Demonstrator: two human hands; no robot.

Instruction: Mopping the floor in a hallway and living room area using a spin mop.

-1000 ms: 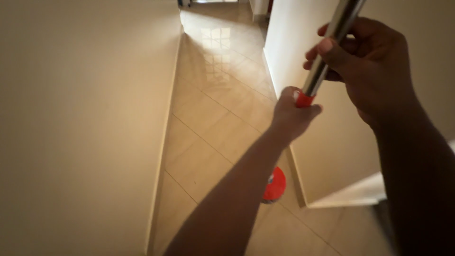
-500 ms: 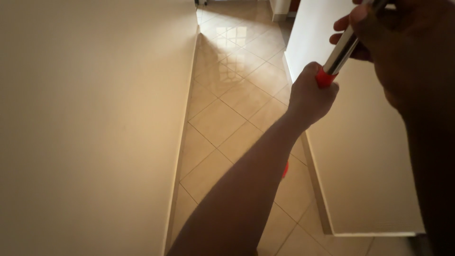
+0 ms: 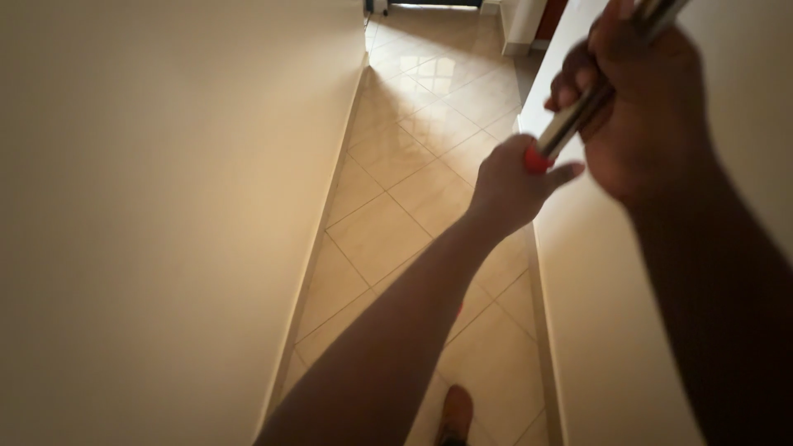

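Both hands were clamped on the metal mop handle: left hand at its red collar, right hand just above, over the tiled floor

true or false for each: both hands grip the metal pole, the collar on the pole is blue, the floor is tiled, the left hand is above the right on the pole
1. Both hands grip the metal pole: true; left hand and right hand are closed on it.
2. The collar is blue: false; it is red.
3. The floor is tiled: true.
4. The left hand is higher on the pole: false; it holds lower, at the collar, with the right hand above.
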